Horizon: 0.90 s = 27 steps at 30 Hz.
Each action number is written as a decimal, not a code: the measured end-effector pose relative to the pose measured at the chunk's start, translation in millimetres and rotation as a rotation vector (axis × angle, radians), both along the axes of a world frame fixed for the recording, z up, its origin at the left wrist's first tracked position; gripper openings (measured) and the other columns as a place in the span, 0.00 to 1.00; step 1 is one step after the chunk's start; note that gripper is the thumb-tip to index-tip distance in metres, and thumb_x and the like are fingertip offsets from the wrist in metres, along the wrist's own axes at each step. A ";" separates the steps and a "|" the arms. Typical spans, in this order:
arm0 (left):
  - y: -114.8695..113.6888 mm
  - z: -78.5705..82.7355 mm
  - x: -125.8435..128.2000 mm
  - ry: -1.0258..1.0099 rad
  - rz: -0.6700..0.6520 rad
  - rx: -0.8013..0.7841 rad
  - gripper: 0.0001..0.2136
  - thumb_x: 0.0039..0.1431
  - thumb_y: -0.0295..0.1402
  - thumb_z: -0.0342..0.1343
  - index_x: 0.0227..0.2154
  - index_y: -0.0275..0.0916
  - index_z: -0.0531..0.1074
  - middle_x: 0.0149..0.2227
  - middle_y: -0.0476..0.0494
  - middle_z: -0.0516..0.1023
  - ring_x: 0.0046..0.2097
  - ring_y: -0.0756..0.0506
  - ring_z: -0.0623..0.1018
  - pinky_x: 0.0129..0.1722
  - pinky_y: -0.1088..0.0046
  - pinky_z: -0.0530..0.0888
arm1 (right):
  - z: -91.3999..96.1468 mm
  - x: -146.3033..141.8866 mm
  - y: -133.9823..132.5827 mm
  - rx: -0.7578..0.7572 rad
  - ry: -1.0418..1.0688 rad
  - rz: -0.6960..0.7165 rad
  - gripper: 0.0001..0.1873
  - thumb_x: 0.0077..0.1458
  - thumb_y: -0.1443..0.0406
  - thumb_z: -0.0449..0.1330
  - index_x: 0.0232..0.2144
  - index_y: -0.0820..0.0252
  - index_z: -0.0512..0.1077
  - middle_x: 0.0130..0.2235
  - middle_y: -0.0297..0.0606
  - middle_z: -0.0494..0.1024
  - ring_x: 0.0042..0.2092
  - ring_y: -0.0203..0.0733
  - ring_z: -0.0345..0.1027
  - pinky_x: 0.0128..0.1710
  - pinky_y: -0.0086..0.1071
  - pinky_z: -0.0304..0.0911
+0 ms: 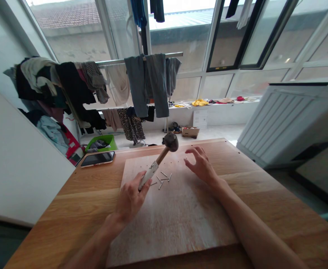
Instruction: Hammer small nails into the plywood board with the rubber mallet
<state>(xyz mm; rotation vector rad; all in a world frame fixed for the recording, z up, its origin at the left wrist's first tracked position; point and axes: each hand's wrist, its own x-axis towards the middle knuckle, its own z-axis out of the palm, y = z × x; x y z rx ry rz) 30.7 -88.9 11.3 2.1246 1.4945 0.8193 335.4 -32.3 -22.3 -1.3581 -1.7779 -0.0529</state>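
My left hand [130, 200] is closed around the pale handle of a hammer [164, 151], whose dark head is raised above the far part of a pale wooden board [178, 216]. Over that board's far side, my right hand [200, 164] hovers with fingers spread and slightly curled, holding nothing I can see. Several loose nails [162, 178] lie on the board between the two hands. Tiny dark nail heads dot the board near its far edge.
The board lies on a wooden table [270, 194]. A phone [98, 158] rests at the table's far left corner. Beyond stand a clothes rack [141, 86] with hanging garments, a green basket [101, 143], a white radiator-like panel [287, 119] at right, and large windows.
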 end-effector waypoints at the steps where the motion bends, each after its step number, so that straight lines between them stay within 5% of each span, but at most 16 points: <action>1: 1.8 -4.0 -5.8 0.002 0.022 0.007 0.19 0.69 0.47 0.48 0.53 0.41 0.73 0.41 0.43 0.84 0.42 0.40 0.83 0.42 0.68 0.75 | 8.7 -7.1 -5.5 0.013 -0.095 0.074 0.07 0.56 0.69 0.59 0.39 0.56 0.71 0.42 0.44 0.76 0.47 0.51 0.69 0.50 0.45 0.66; 6: 13.4 -21.2 -23.9 -0.011 0.114 0.012 0.21 0.67 0.47 0.48 0.53 0.40 0.75 0.50 0.39 0.83 0.52 0.37 0.82 0.50 0.66 0.76 | 35.8 -54.3 -26.0 -0.219 -0.560 0.429 0.14 0.51 0.78 0.55 0.37 0.59 0.71 0.39 0.42 0.77 0.42 0.45 0.69 0.41 0.36 0.65; 13: 14.8 -20.8 -22.9 -0.026 0.166 -0.048 0.21 0.67 0.45 0.49 0.53 0.37 0.75 0.49 0.36 0.83 0.50 0.37 0.82 0.49 0.66 0.76 | 46.5 -78.1 -19.8 -0.398 -0.830 0.390 0.16 0.49 0.79 0.57 0.39 0.61 0.72 0.34 0.45 0.80 0.36 0.47 0.73 0.32 0.35 0.61; 18: 12.7 -19.7 -21.2 -0.003 0.142 -0.070 0.20 0.67 0.44 0.50 0.53 0.39 0.75 0.47 0.37 0.84 0.48 0.37 0.83 0.47 0.67 0.75 | 49.2 -54.4 -6.4 -0.358 -0.436 0.425 0.19 0.47 0.76 0.58 0.41 0.55 0.73 0.33 0.34 0.79 0.33 0.39 0.71 0.32 0.31 0.61; 23: 11.9 -22.1 -21.3 0.007 0.132 -0.077 0.19 0.67 0.43 0.51 0.54 0.39 0.75 0.46 0.38 0.84 0.48 0.37 0.83 0.46 0.67 0.75 | 13.1 -12.9 19.2 -0.108 0.214 0.058 0.06 0.50 0.65 0.57 0.31 0.56 0.73 0.30 0.34 0.77 0.32 0.42 0.71 0.35 0.35 0.65; 27: 12.1 -23.2 -21.2 -0.001 0.133 -0.064 0.18 0.67 0.43 0.51 0.53 0.40 0.75 0.45 0.39 0.84 0.47 0.38 0.83 0.45 0.68 0.74 | -12.0 0.4 24.5 -0.089 0.311 -0.045 0.12 0.50 0.60 0.59 0.37 0.55 0.75 0.32 0.36 0.79 0.40 0.49 0.73 0.43 0.44 0.67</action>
